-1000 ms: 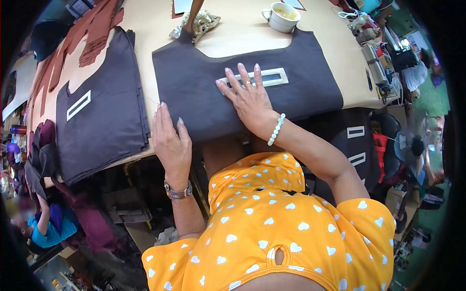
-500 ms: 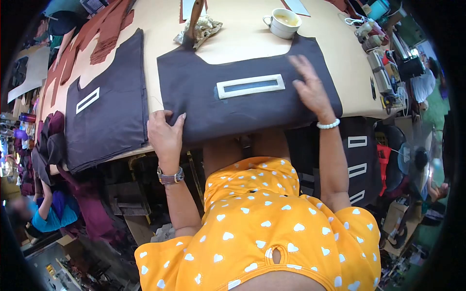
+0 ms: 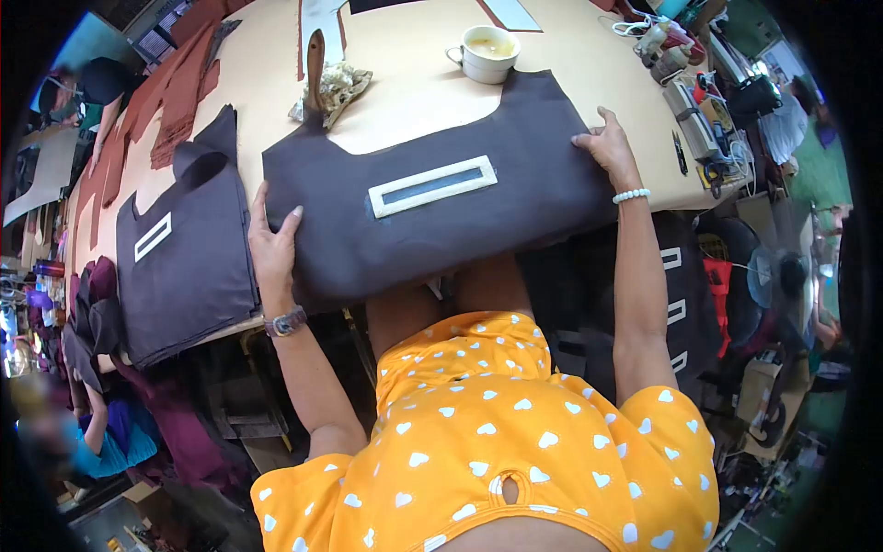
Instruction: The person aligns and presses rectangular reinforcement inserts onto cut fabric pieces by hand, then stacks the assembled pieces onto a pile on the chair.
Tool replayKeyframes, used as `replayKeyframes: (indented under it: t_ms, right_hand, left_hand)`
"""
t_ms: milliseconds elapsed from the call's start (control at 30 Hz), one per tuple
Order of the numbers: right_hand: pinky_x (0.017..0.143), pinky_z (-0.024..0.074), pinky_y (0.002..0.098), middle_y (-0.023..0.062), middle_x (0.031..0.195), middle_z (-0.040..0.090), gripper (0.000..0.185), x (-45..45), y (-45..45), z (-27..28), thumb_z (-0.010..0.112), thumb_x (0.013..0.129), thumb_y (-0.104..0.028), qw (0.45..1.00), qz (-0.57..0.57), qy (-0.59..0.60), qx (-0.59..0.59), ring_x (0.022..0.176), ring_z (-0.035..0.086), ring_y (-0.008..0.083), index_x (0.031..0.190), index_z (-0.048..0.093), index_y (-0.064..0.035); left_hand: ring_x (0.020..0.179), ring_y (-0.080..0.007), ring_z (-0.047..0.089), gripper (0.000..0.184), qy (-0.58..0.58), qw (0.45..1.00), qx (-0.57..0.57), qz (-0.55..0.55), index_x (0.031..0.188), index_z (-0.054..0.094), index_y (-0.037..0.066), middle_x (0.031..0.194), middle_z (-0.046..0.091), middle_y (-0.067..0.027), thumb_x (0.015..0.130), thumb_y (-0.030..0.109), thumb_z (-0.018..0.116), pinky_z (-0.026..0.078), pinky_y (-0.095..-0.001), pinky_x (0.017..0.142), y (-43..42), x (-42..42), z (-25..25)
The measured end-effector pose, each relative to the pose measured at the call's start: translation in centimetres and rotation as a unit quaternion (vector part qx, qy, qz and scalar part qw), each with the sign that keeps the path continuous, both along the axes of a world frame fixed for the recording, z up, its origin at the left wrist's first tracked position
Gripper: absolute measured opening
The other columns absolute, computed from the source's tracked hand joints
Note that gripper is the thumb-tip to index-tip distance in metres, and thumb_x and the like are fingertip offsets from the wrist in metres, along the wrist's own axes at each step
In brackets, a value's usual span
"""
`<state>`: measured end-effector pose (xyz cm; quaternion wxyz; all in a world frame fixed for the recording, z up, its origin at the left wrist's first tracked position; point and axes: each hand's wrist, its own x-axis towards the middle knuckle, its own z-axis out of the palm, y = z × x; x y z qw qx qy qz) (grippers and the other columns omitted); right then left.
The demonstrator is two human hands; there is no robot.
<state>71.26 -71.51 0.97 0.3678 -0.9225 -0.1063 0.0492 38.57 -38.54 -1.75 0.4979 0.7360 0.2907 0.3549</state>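
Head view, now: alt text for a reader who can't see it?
A person's left hand and right hand touch opposite sides of a dark panel bearing a pale frame. A dark stack lies to the left, a cup beyond on the table.

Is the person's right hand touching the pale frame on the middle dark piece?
No, the right hand is at the right edge of this dark piece, apart from the pale frame.

Some fingers of your left hand (image 3: 273, 254) are hidden from you, and you cannot tell whether your right hand's (image 3: 613, 153) reach beneath the dark panel (image 3: 443, 226). The top edge cuts off a pale strip (image 3: 512, 14); a co-worker's head (image 3: 42, 405) is blurred.
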Motion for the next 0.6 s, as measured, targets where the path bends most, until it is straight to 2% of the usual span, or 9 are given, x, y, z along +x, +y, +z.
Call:
replayKeyframes:
  t_ms: [100,133,233,300,367,400,467,567,600]
  right_hand:
    - [0.088,0.0454,0.0349,0.0278,0.114,0.055,0.079,0.5,0.1,-0.3,0.073,0.065,-0.016,0.998,-0.022,0.008,0.050,0.102,0.058,0.0332,0.132,0.036,0.0030]
    - [0.088,0.0449,0.0346,0.0288,0.117,0.053,0.080,1.0,0.2,-0.7,0.073,0.065,-0.016,0.998,-0.024,0.004,0.055,0.103,0.057,0.0335,0.133,0.034,0.0032]
    - [0.091,0.0435,0.0361,0.0286,0.121,0.051,0.080,1.5,0.7,-1.6,0.073,0.067,-0.017,0.997,0.043,-0.067,0.011,0.107,0.055,0.0336,0.133,0.034,0.0039]
    - [0.088,0.0452,0.0364,0.0285,0.121,0.051,0.074,0.9,1.5,-0.9,0.070,0.070,-0.011,0.991,0.048,-0.098,0.071,0.106,0.056,0.0325,0.133,0.033,0.0039]
    - [0.085,0.0469,0.0338,0.0266,0.116,0.055,0.071,0.4,2.0,0.0,0.068,0.073,-0.006,0.978,0.052,-0.130,0.154,0.101,0.058,0.0297,0.133,0.033,0.0039]
    - [0.083,0.0473,0.0319,0.0247,0.112,0.057,0.070,0.3,1.9,0.6,0.067,0.073,-0.004,0.975,0.060,-0.092,0.196,0.098,0.059,0.0270,0.134,0.033,0.0042]
    - [0.080,0.0479,0.0282,0.0209,0.104,0.062,0.068,-0.1,1.3,1.5,0.064,0.075,0.000,0.958,0.073,-0.015,0.278,0.092,0.060,0.0217,0.134,0.032,0.0047]
    - [0.078,0.0467,0.0241,0.0147,0.093,0.066,0.067,-1.9,-1.0,1.9,0.062,0.076,0.001,0.930,0.106,-0.020,0.352,0.085,0.059,0.0153,0.134,0.031,0.0065]
    - [0.084,0.0441,0.0249,0.0160,0.104,0.061,0.067,-2.4,-2.9,1.8,0.062,0.075,0.001,0.943,0.111,-0.037,0.312,0.092,0.057,0.0157,0.134,0.030,0.0071]
  left_hand:
    - [0.090,-0.0100,0.055,0.050,0.075,0.986,-0.130,-0.079,0.125,0.049,-0.003,0.114,0.055,-0.0115,0.077,-0.004,0.060,0.044,-0.0208,0.080,1.3,0.5,1.2]
    - [0.081,-0.0059,0.055,0.044,0.055,0.990,-0.100,-0.088,0.121,0.055,-0.001,0.110,0.058,-0.0062,0.077,-0.005,0.059,0.044,-0.0170,0.074,1.1,0.8,1.4]
    - [0.082,-0.0062,0.055,0.045,0.037,0.990,-0.073,-0.111,0.122,0.053,-0.001,0.112,0.057,-0.0043,0.077,-0.005,0.058,0.044,-0.0168,0.074,0.7,0.9,3.5]
    - [0.103,-0.0132,0.054,0.044,0.004,0.997,-0.024,-0.077,0.123,0.051,-0.004,0.120,0.056,-0.0108,0.079,-0.007,0.055,0.041,-0.0225,0.089,1.2,0.7,4.9]
    - [0.106,-0.0143,0.053,0.045,-0.044,0.998,-0.004,-0.046,0.124,0.050,-0.004,0.122,0.054,-0.0117,0.079,-0.007,0.054,0.041,-0.0236,0.091,0.2,0.1,7.7]
    - [0.107,-0.0151,0.053,0.046,-0.066,0.997,0.005,-0.037,0.125,0.049,-0.004,0.124,0.054,-0.0122,0.079,-0.008,0.054,0.040,-0.0246,0.093,0.3,-0.3,8.1]
    - [0.109,-0.0154,0.052,0.047,-0.062,0.997,-0.002,-0.043,0.125,0.049,-0.004,0.125,0.053,-0.0124,0.079,-0.008,0.053,0.040,-0.0251,0.094,-0.1,-1.2,9.1]
    - [0.116,-0.0160,0.048,0.051,-0.031,0.996,0.023,-0.076,0.128,0.046,-0.003,0.129,0.050,-0.0126,0.077,-0.009,0.052,0.037,-0.0261,0.096,-1.6,-2.4,8.9]
    - [0.117,-0.0161,0.047,0.052,-0.008,0.995,0.027,-0.098,0.128,0.046,-0.003,0.129,0.049,-0.0126,0.076,-0.009,0.052,0.037,-0.0262,0.096,-2.3,-2.8,8.6]
